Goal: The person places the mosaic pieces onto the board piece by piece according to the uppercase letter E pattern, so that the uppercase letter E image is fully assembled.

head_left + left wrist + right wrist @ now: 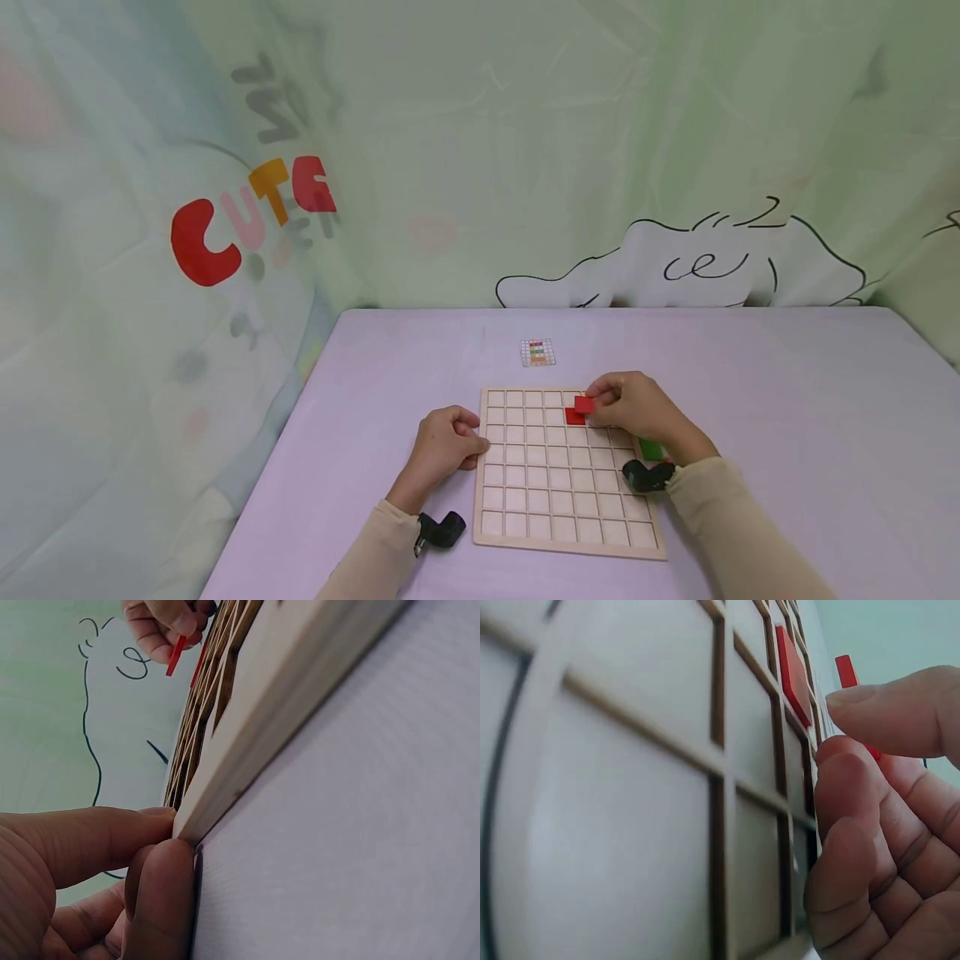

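My left hand [446, 442] pinches the left edge of the wooden board [570, 551] between fingertips, probably to stop it sliding while the other hand works. My right hand [633, 404] holds a red tile [583, 405] between thumb and finger, over the board near its top edge, right of the middle; gripping it by its rim seems to leave the flat face free. The tile is a thin, smooth square, tilted in my fingers, and apart from its twin [572, 417], which lies in a cell of the second row down, fifth from the left edge. The board is pale, bare-looking wood, with raised slats crossing into shallow square cells and a squared-off rim. A green piece [651, 450] shows by the board's right edge, partly under my wrist, perhaps put there to be within reach. Beyond the board's top edge lies a small card [537, 352] printed with a coloured grid, likely set there for easy viewing. The table [787, 400] wears a pale lilac cover, and behind its far edge hangs a creased green curtain [487, 167].
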A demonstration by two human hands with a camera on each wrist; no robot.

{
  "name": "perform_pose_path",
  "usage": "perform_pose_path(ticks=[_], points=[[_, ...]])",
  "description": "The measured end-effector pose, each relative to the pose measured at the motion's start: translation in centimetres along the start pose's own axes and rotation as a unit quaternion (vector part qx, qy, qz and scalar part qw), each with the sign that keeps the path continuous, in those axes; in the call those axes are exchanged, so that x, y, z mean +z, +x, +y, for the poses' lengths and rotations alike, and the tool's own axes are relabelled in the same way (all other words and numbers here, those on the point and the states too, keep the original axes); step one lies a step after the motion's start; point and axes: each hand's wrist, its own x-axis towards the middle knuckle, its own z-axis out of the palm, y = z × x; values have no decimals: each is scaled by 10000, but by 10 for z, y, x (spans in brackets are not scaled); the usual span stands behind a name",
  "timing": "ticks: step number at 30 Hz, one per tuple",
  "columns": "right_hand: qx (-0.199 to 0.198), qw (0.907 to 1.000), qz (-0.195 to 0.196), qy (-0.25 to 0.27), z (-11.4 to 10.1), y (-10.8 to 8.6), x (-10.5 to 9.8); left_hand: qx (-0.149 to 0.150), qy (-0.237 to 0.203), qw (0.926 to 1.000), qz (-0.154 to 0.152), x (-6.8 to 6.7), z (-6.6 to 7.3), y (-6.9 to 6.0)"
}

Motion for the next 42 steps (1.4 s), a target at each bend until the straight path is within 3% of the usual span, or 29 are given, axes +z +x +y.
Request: perform_pose_path(ticks=[17,42], points=[[-116,9997,-130,-174,-16,9,17,-13,-42,10000,-1,0,-1,0],[1,9987,-188,-482,-22,11,31,39,-25,10000,0,0,-1,0]])
